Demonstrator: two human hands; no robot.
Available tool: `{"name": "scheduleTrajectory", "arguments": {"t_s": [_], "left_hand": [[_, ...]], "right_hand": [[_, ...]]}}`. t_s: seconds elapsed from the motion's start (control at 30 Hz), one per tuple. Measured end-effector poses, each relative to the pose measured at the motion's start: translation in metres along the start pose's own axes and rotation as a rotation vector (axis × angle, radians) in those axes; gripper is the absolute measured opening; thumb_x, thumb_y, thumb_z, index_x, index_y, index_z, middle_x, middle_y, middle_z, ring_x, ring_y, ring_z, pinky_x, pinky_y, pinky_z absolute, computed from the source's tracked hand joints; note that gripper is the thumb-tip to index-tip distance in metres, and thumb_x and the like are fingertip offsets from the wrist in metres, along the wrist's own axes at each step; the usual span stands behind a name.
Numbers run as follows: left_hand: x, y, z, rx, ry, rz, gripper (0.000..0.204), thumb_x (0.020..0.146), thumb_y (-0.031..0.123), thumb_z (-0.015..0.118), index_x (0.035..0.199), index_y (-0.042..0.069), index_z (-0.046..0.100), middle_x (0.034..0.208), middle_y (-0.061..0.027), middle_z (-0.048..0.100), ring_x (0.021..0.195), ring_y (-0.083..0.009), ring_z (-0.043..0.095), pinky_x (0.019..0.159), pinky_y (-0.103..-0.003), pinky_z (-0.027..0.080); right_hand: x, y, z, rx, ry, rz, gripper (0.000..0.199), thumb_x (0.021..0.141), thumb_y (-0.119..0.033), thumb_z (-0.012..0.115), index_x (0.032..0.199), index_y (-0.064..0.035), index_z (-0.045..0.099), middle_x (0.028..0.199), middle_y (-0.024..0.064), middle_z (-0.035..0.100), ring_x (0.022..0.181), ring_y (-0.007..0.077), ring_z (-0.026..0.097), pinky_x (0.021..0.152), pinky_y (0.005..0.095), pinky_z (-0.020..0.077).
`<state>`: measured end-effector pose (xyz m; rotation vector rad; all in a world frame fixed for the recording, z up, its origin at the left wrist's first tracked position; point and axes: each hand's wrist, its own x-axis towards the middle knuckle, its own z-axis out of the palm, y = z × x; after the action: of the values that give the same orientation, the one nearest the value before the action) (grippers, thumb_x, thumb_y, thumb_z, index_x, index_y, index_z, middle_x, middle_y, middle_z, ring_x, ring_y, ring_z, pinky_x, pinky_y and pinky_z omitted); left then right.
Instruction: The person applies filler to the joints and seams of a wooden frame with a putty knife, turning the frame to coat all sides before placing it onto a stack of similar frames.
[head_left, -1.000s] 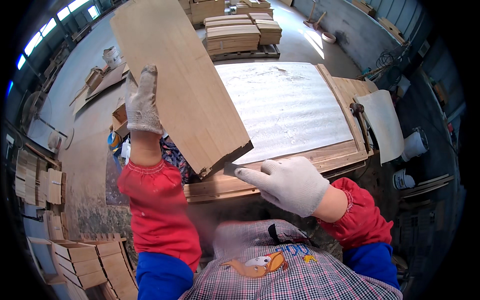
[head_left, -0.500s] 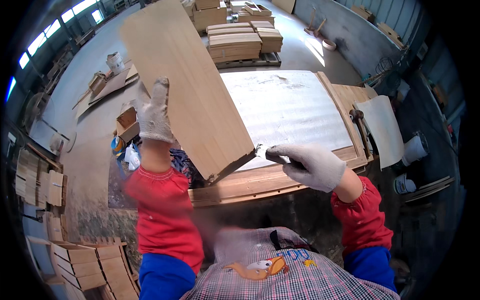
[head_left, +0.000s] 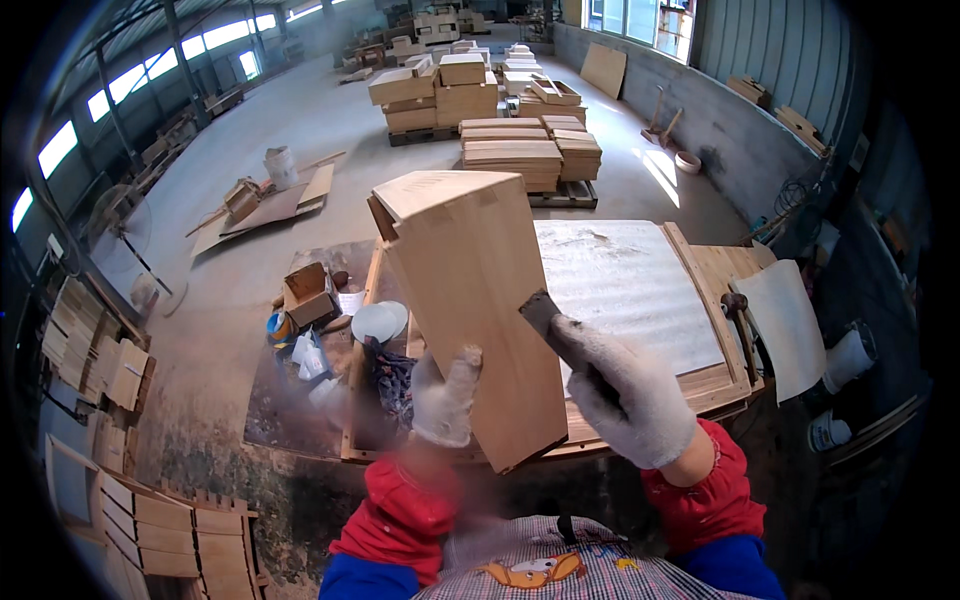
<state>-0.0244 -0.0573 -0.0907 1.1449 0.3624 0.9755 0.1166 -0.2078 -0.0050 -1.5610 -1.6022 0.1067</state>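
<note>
A tall light wooden box [head_left: 470, 290] stands tilted on its lower end at the near edge of the workbench [head_left: 710, 385]. My left hand [head_left: 443, 400], in a white work glove, grips the box's lower left edge. My right hand [head_left: 625, 395], also gloved, holds a flat dark scraper blade [head_left: 545, 318] whose tip rests against the box's right face. Red sleeves cover both forearms.
A pale foam sheet [head_left: 625, 290] covers the benchtop behind the box. A hammer [head_left: 742, 325] and a curved veneer sheet [head_left: 790, 325] lie at the right. A cardboard box [head_left: 308, 293], plate and clutter sit at the left. Stacked wooden boxes on pallets [head_left: 525, 150] stand farther off.
The box has swung from a high leftward tilt to nearly upright in front of me. My left hand slid down to its lower edge; my right hand brought the scraper onto its face.
</note>
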Motion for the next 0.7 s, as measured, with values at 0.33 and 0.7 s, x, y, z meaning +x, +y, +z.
{"name": "scheduleTrajectory", "arguments": {"t_s": [0.33, 0.7], "left_hand": [[-0.036, -0.03, -0.004, 0.038, -0.071, 0.013, 0.035, 0.098, 0.028, 0.054, 0.115, -0.002, 0.058, 0.103, -0.0076, 0.066, 0.088, -0.0141, 0.063, 0.076, -0.027, 0.052], [-0.037, -0.026, 0.001, 0.001, -0.028, 0.021, 0.035, 0.094, 0.029, 0.06, 0.11, -0.003, 0.06, 0.092, -0.0027, 0.064, 0.079, -0.0083, 0.056, 0.068, -0.024, 0.046]], "right_hand": [[0.025, -0.039, 0.031, -0.047, 0.029, -0.062, 0.055, 0.083, -0.007, 0.06, 0.136, -0.0035, 0.044, 0.085, 0.0166, 0.059, 0.069, 0.0331, 0.062, 0.06, 0.0392, 0.0514], [0.025, -0.045, 0.04, -0.006, 0.065, -0.035, 0.054, 0.077, 0.002, 0.061, 0.13, -0.0003, 0.051, 0.079, 0.0171, 0.059, 0.068, 0.0315, 0.061, 0.061, 0.0356, 0.0494]]}}
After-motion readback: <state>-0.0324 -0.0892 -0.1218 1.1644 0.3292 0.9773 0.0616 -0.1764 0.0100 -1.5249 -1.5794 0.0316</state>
